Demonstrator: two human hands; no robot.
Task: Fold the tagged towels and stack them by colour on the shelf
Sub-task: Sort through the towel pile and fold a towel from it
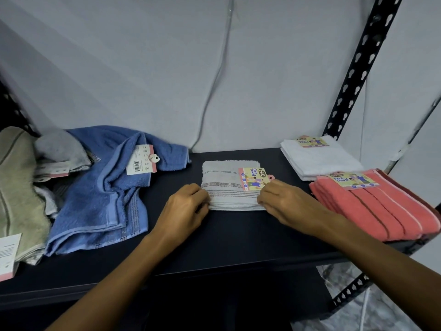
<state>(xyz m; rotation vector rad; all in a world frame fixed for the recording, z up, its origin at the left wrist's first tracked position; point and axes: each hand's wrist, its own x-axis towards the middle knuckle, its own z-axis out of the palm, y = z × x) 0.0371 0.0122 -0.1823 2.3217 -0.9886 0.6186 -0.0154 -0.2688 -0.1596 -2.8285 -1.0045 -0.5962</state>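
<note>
Folded grey towel point(230, 185) lies flat mid-shelf point(238, 235), long axis near-far, tag point(254, 179) at right edge. Left hand point(185, 209) and right hand point(281, 199) pinch its near corners. Coral stack point(372, 206) right, white stack point(319, 158) far right, blue towel point(105, 187) crumpled left.

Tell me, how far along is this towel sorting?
Done: folded white towels and coral towels sit stacked on the shelf's right side. In hand: both hands, left and right, pinch the near corners of a folded grey striped towel. Left: the blue towel, beige towel and pale grey towels lie unfolded.
</note>
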